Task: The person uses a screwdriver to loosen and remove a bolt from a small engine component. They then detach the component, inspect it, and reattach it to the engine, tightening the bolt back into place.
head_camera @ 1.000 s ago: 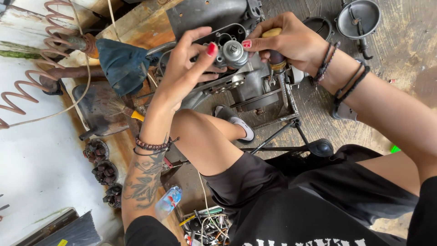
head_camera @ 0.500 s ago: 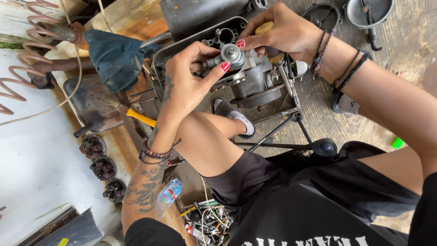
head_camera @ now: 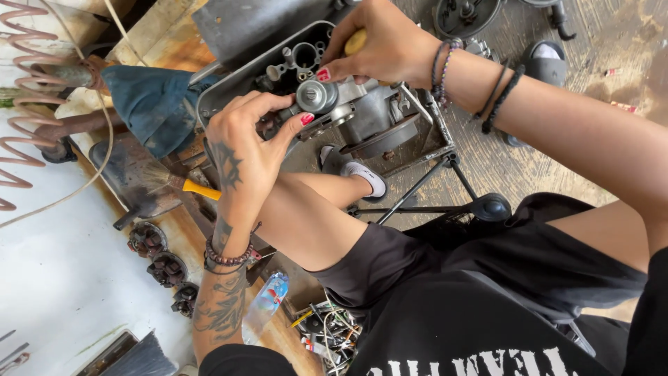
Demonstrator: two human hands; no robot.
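A grey metal engine block (head_camera: 379,125) sits on a black stand in front of me. My left hand (head_camera: 247,143), tattooed with red nails, pinches a round silver cap (head_camera: 316,95) on the engine's upper side between thumb and fingers. My right hand (head_camera: 383,42) is closed around a tool with a yellowish wooden handle (head_camera: 355,42) and presses it onto the engine just behind the cap. The tool's tip is hidden under the hand.
A blue cloth (head_camera: 149,104) lies left of the engine. A paintbrush with an orange handle (head_camera: 184,186), rusty coil springs (head_camera: 28,111), dark gear parts (head_camera: 156,254), a plastic bottle (head_camera: 264,306), loose wires (head_camera: 330,334), a sandal (head_camera: 546,59).
My view has moved closer to the engine. My left hand's fingers have turned and shifted on the silver cap. My right hand stays on the wooden-handled tool.
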